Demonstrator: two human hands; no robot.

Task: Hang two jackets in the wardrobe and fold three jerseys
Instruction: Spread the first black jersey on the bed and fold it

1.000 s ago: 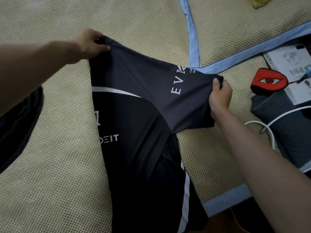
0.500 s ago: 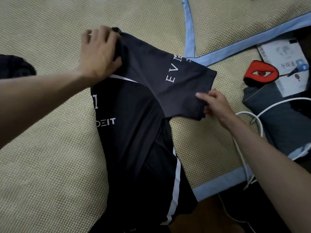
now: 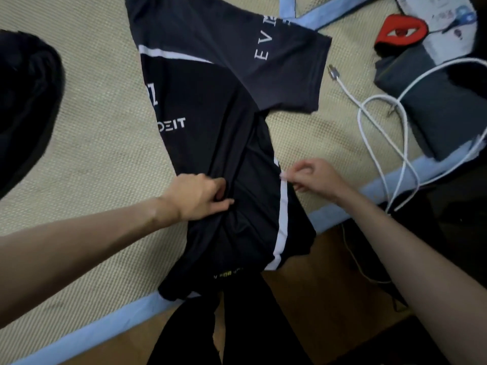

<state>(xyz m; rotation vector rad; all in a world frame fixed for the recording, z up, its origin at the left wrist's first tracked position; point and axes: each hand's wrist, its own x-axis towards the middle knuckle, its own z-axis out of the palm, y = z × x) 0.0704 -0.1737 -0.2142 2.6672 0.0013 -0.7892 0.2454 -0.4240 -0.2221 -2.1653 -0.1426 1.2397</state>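
My left hand [image 3: 200, 196] lies on the lower left part of the black jersey [image 3: 210, 122], forearm reaching in from the left, fingers curled into the cloth so that the grip bunches a fold of fabric. My right hand [image 3: 313, 177] is at the jersey's right edge, beside the white side stripe [image 3: 282, 222], wrist bent, thumb and forefinger pinching that edge; the other fingers are loosely curled.

Count: one jersey under hand, spread flat on the woven straw mat [image 3: 92, 127], its hem hanging past the mat's near edge. One sleeve extends from the jersey toward the upper right and carries white lettering. A second dark garment [image 3: 23, 101] lies on the mat to the left of the jersey, apart from it; its kind cannot be told. One white cable [image 3: 379, 133] loops to the right of the jersey, its metal plug end lying near the sleeve cuff. One folded grey cloth [image 3: 434, 101] sits farther right, under part of the cable. One red eye-patterned item [image 3: 400, 30] lies beyond that cloth.

Materials: the jersey is smooth and slightly glossy, black with white piping and printed letters. The mat is a coarse beige weave bound in light blue tape [image 3: 92, 333]. Brown wood floor [image 3: 329, 299] shows below the jersey's hem.
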